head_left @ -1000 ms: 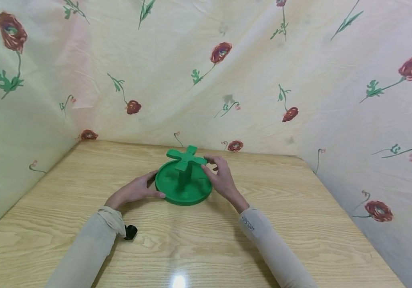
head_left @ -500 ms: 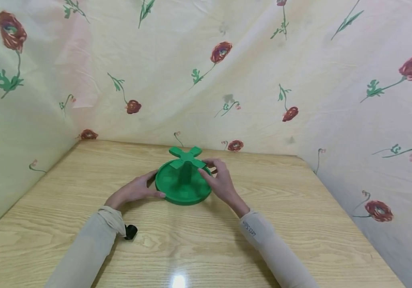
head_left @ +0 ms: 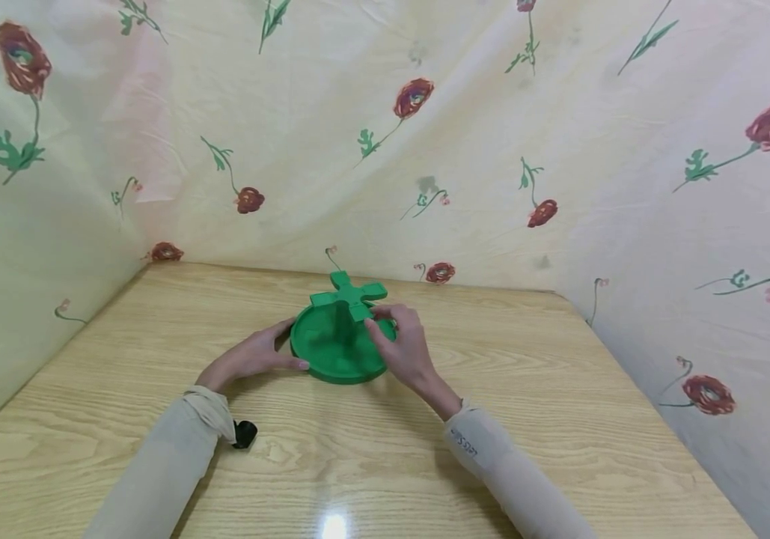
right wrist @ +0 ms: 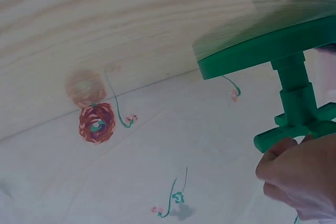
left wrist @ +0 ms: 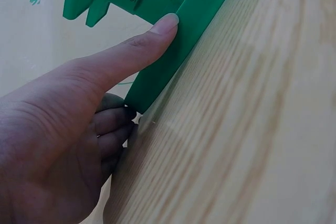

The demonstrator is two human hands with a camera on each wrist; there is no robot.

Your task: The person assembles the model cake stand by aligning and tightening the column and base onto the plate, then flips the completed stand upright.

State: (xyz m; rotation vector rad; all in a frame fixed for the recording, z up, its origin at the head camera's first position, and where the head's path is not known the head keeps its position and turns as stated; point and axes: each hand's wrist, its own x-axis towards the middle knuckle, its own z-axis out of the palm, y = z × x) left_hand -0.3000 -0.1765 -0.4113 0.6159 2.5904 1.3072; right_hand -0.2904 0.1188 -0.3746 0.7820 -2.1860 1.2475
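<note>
just below the middle of the head view, a green round tray [head_left: 320,346] lies flat on the wood-grain counter [head_left: 371,457], with a green post [right wrist: 296,95] rising upright from its centre. on top of the post sits a green four-armed cross [head_left: 349,294], level above the tray; the left wrist view shows the number 35 on the post. at the tray's left edge, the left hand [head_left: 257,355] grips the rim, thumb over the near side and fingers round the outer side. at the right, the right hand [head_left: 406,346] pinches one arm of the cross between thumb and fingers. lower left, a small black object [head_left: 245,434] is beside the left sleeve [head_left: 162,457]. across the upper frame hangs a pale cloth [head_left: 304,135] with red flowers.
</note>
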